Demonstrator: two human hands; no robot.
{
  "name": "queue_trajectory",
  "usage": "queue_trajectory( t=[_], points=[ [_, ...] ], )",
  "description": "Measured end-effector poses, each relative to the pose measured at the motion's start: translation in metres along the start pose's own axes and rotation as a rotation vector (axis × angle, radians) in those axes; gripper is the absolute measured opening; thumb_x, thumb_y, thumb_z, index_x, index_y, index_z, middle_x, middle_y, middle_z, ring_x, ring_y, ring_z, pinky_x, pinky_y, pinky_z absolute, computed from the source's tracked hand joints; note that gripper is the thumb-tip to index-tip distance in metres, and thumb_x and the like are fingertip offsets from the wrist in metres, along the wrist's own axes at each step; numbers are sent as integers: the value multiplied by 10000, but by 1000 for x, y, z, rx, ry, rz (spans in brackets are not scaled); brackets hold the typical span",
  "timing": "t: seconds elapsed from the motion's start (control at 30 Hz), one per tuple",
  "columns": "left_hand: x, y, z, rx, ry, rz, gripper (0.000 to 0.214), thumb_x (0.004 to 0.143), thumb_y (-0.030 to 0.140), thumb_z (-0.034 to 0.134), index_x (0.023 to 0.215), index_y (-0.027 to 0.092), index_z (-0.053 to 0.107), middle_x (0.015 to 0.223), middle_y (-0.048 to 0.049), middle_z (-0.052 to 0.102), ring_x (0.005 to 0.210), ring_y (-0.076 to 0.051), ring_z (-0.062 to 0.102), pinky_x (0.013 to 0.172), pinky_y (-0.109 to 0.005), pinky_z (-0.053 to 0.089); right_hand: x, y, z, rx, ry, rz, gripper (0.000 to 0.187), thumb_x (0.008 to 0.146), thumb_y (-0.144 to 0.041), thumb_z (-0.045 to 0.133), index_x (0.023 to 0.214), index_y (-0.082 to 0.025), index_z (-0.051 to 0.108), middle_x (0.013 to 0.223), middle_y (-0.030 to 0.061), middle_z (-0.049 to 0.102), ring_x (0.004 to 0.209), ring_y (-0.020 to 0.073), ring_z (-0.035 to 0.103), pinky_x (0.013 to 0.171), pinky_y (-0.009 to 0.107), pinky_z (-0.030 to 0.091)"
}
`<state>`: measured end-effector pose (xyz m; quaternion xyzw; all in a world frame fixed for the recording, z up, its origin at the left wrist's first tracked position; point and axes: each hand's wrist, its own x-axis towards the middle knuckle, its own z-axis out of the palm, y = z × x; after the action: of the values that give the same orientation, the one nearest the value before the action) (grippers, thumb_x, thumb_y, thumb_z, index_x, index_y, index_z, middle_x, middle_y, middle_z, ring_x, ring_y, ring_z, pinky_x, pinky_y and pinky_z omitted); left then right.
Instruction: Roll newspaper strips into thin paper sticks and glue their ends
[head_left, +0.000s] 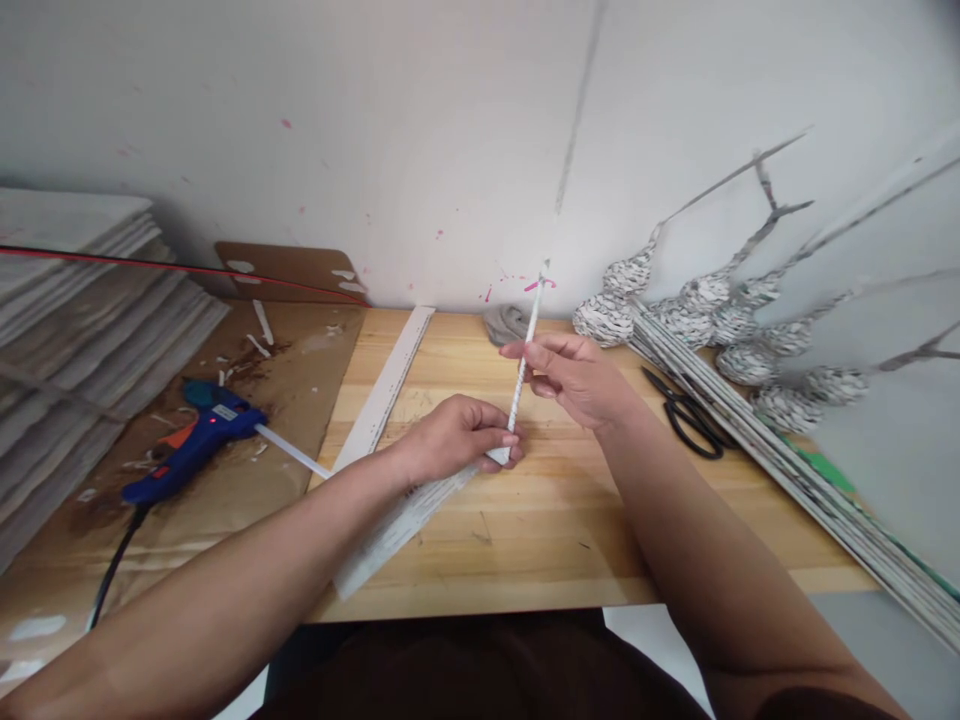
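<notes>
A thin rolled paper tube (531,325) stands tilted over the table, its upper end pointing at the wall. My right hand (574,375) pinches the tube at mid-length between thumb and fingers. Lower down, my left hand (469,440) is closed round the tube's bottom end, where it joins a flat printed paper strip (405,525). The loose part of that strip slants down toward the table's front edge, partly under my left wrist. Left of my hands lies a stack of paper strips (390,380).
A blue glue gun (195,445) with a glue stick lies on brown cardboard (300,400) at left, beside stacked paper (82,300). Black scissors (690,420), a bundle of paper tubes (750,440) and several woven paper gourds (611,318) are at right. A grey cloth (504,324) lies near the wall.
</notes>
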<state>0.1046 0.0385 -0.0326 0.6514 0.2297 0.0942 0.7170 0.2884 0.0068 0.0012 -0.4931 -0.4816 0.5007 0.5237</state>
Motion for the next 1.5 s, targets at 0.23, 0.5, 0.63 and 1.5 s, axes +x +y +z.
queue_trajectory(
  t=[0.23, 0.5, 0.63, 1.5],
  points=[
    [0, 2, 3, 3, 5, -37, 230, 799, 338, 646, 884, 137, 722, 878, -72, 719, 785, -156, 645, 716, -275, 530, -1, -4, 0, 35, 54, -36, 273, 719, -440, 743, 812, -184, 721, 618, -5, 534, 518, 67, 399, 422, 225, 187],
    [1, -3, 3, -5, -24, -36, 236, 812, 345, 637, 889, 136, 715, 889, -77, 709, 807, -162, 642, 740, -290, 534, -2, -8, -3, -30, 206, -107, 333, 685, -492, 750, 719, -168, 681, 567, -11, 488, 496, 74, 359, 414, 238, 177],
    [-1, 1, 3, -17, -12, -18, 246, 806, 358, 643, 876, 133, 713, 905, -85, 712, 804, -166, 646, 725, -291, 536, -5, -9, -4, -144, -67, 3, 355, 734, -493, 701, 857, -161, 716, 647, 7, 546, 523, 75, 391, 437, 232, 235],
    [0, -2, 1, 10, 21, 48, 258, 830, 364, 614, 919, 143, 711, 932, -84, 713, 843, -180, 654, 731, -291, 544, -9, -11, -5, -326, -108, -42, 217, 676, -359, 772, 668, -167, 672, 700, 10, 648, 684, 138, 576, 653, 283, 451]
  ],
)
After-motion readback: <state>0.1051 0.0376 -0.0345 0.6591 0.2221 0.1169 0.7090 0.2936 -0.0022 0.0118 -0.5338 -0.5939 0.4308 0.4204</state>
